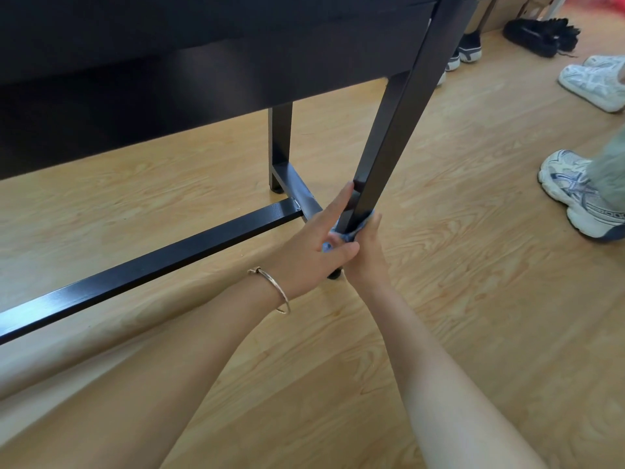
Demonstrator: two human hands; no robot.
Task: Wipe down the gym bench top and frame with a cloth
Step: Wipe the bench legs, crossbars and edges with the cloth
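Both hands, head view: left hand and right hand meet low on the near leg, just above its foot.
Cloth: blue cloth wraps the leg's lower end, held between both hands and the metal.
Left grip: thumb pinches a cloth fold; forefinger lies straight up the leg's side.
Right grip: fingers curl round cloth and leg, probably clamped, though their far side is hidden.
Handling: cloth looks soft, light and easily bunched. The steel frame looks stiff and slick, so the cloth wants holding snug around the tube.
Nearby frame: crossbar runs off left, just behind the hands.
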